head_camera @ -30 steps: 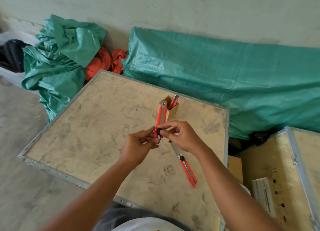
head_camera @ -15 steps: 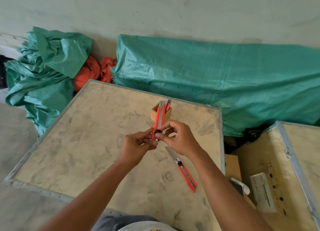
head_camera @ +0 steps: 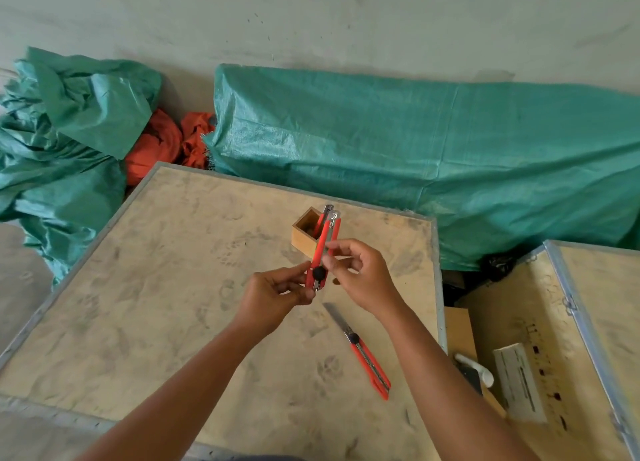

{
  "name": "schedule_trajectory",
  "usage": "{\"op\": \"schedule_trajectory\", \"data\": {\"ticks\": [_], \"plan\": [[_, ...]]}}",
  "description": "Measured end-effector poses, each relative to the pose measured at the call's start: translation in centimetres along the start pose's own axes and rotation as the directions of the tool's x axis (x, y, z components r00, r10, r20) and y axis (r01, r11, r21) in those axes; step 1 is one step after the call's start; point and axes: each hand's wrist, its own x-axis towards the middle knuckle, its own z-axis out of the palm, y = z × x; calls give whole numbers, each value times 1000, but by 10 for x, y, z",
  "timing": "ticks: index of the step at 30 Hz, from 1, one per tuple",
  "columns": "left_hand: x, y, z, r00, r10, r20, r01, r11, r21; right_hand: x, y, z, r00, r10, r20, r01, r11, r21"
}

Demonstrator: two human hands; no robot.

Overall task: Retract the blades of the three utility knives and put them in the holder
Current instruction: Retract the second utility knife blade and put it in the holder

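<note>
I hold a red utility knife (head_camera: pixel 320 252) upright in front of me, its blade drawn in and its black slider near the lower end. My left hand (head_camera: pixel 273 296) pinches the knife's lower end. My right hand (head_camera: pixel 360 273) grips its middle from the right side. Behind it stands a small wooden holder (head_camera: pixel 302 233) with another red knife (head_camera: pixel 325 213) sticking out of it. A third red knife (head_camera: pixel 362 351) lies flat on the board to my right, its long blade extended toward my hands.
The work surface is a dusty plywood board (head_camera: pixel 156 304) with a metal rim. Green tarps (head_camera: pixel 415 149) and orange cloth (head_camera: pixel 162 145) lie behind it. A second wooden crate (head_camera: pixel 554 339) stands to the right, with a white object and paper on it.
The slider of the held knife has come down to the lower end. My right hand has shifted from the slider up to the knife's middle. The view has tilted a little.
</note>
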Motion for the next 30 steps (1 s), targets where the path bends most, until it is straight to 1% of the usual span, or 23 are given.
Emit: {"op": "schedule_trajectory", "data": {"ticks": [2,4,7,9,11,13,16,18,20,22,25,30], "plan": [[14,0,-3,1000,-8,23,8,1000,21,17,3,-3,999,31,-38,-30,1000,5],[33,1,-6,1000,-7,31,5,998,67,39,3,-5,999,32,-43,-32,999,7],[64,2,-8,1000,12,5,-13,991,135,73,5,-7,999,1,-46,-3,999,-38],[92,-1,-10,999,25,-25,-19,976,216,99,8,-5,998,-5,-66,-1,996,-90],[119,-6,-12,997,51,-60,-28,941,338,123,12,-2,993,-14,-118,-2,991,-131],[143,-13,-14,992,63,-114,-4,887,462,142,19,3,985,-28,-171,-3,983,-182],[170,-24,-11,989,15,-145,72,814,577,159,35,17,975,-55,-214,-5,963,-269],[181,-32,-8,991,-42,-127,111,790,603,164,46,27,972,-76,-224,2,949,-314],[186,-39,-5,995,-64,-82,102,771,628,166,56,36,972,-102,-210,19,930,-366],[188,-45,-3,997,-56,-59,81,761,644,165,65,42,978,-101,-182,20,916,-400],[190,-49,-3,996,-47,-78,85,782,618,164,74,49,987,-68,-146,-3,900,-435],[190,-52,-1,997,-23,-79,68,770,635,165,74,53,988,-72,-135,4,894,-448]]}}
